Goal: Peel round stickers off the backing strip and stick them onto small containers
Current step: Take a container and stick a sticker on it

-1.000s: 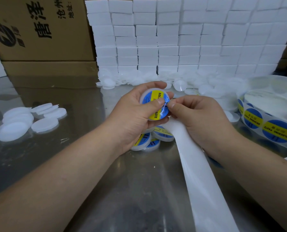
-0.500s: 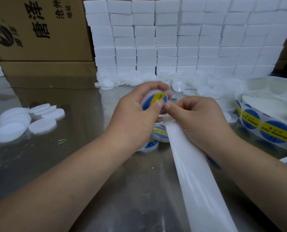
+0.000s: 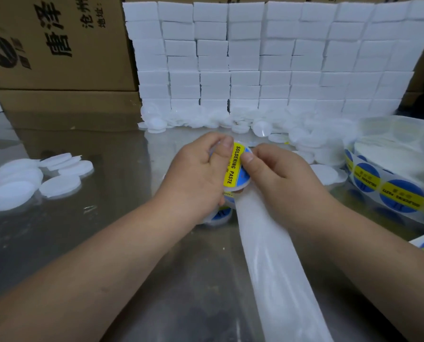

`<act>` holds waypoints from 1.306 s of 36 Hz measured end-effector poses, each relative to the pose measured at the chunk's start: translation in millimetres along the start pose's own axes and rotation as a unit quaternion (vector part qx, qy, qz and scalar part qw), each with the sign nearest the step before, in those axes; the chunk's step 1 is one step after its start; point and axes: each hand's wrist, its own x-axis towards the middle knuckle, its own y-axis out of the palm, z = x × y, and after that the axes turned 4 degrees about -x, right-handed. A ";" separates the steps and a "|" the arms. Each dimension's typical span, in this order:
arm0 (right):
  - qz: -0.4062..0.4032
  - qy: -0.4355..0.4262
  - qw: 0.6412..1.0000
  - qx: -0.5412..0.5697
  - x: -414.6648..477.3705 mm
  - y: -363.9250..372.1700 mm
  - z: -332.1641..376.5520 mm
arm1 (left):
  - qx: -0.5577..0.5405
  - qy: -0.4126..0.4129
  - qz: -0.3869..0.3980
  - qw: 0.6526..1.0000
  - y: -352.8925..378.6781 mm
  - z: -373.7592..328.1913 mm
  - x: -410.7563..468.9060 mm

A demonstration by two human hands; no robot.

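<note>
My left hand [image 3: 196, 176] grips a small round white container [image 3: 240, 183] at table centre, turned toward me. On its lid sits a blue round sticker [image 3: 235, 166] with a yellow "SOLDERING PASTE" band. My right hand [image 3: 280, 178] has its thumb on the sticker's right edge, and its fingers seem to hold the white backing strip [image 3: 270, 262], which runs from under that hand toward me. Labelled containers [image 3: 221, 214] lie on the table under my left hand, mostly hidden. The strip with unpeeled stickers [image 3: 388, 193] coils at the right.
Loose white lids [image 3: 33, 178] lie at the left on the shiny metal table [image 3: 82, 243]. A heap of unlabelled white containers [image 3: 255, 124] lines the back, before a wall of white boxes [image 3: 255, 58]. Cardboard cartons [image 3: 58, 45] stand at back left.
The container has tilted so its sticker faces me more squarely. My right thumb has slid onto the sticker's right edge, and both hands have sunk slightly toward the table.
</note>
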 end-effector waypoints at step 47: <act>-0.054 -0.054 0.996 -0.055 2.8 1.6 -6.8 | 0.401 -0.003 -0.044 0.915 -16.8 26.6 19.1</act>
